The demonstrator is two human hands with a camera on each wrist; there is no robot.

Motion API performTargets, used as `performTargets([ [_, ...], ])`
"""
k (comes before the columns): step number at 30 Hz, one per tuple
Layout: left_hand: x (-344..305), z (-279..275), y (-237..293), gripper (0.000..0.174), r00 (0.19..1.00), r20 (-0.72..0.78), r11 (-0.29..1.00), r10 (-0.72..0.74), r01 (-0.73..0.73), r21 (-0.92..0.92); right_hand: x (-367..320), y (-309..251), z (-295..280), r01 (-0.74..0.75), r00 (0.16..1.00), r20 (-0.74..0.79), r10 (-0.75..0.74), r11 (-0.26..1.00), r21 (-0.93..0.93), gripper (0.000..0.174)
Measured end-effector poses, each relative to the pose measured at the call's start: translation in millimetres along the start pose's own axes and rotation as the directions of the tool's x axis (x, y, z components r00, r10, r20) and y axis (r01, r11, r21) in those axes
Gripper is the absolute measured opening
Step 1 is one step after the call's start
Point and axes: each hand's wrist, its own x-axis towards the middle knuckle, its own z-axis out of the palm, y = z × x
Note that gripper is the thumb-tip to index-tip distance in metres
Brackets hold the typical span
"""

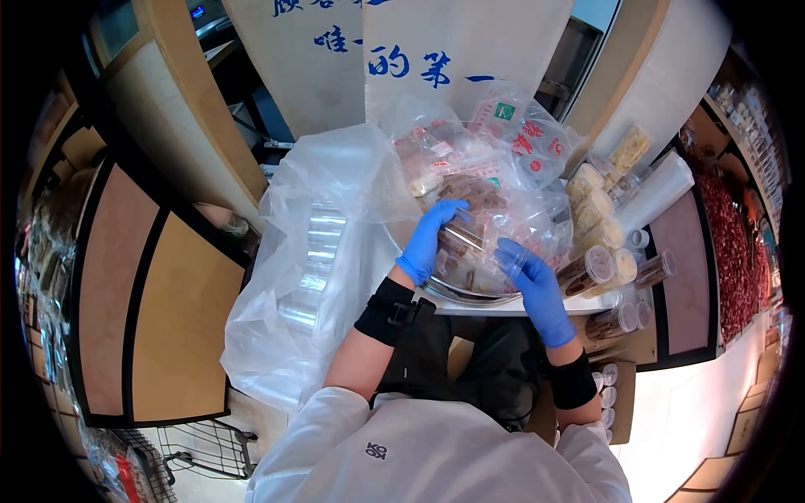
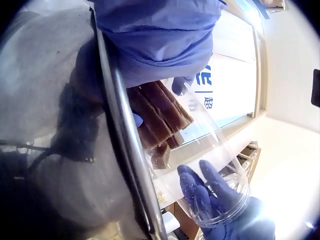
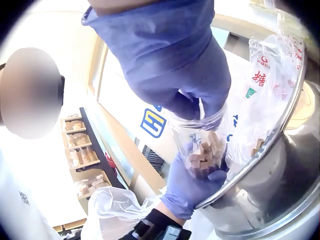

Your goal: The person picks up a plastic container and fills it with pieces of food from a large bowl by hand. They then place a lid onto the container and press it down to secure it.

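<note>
My gloved left hand [image 1: 432, 241] grips a clear plastic jar [image 3: 181, 143] near its closed end, tilted over a large metal basin [image 1: 444, 292]. Brown sticks [image 2: 159, 112], cut like bars of candy, are packed inside toward that end. My right hand [image 1: 538, 289], in a blue glove too, is at the threaded mouth of the jar. Seen from the left wrist, its fingers [image 2: 214, 177] reach past the rim, extended and slightly bent, short of the sticks. More brown pieces [image 1: 474, 191] lie among clear plastic bags in the basin.
Printed plastic bags [image 1: 524, 138] spill over the basin's far side. A big translucent bag [image 1: 277, 277] of stacked clear containers stands at left. Filled jars [image 1: 587, 267] with lids crowd the right side, beside a plastic roll [image 1: 662, 194]. The metal basin rim [image 2: 125, 135] runs close below the left hand.
</note>
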Motion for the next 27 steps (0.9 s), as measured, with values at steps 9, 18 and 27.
performTargets([
  [9, 0, -1, -1, 0.036, 0.998, -0.007, 0.997, 0.07, -0.069, 0.018, 8, -18, -6, -0.372, 0.928, 0.335, 0.161, 0.417, 0.829, 0.06],
  [18, -2, 1, 3, 0.035, 0.998, 0.011, 0.998, 0.06, -0.06, 0.009, 11, -5, -8, -0.336, 0.942, 0.306, 0.138, 0.376, 0.863, 0.063],
  [27, -1, 0, 1, 0.036, 0.998, 0.04, 0.999, 0.043, -0.044, 0.017, 11, -13, -4, -0.294, 0.954, 0.293, 0.069, 0.425, 0.856, 0.065],
])
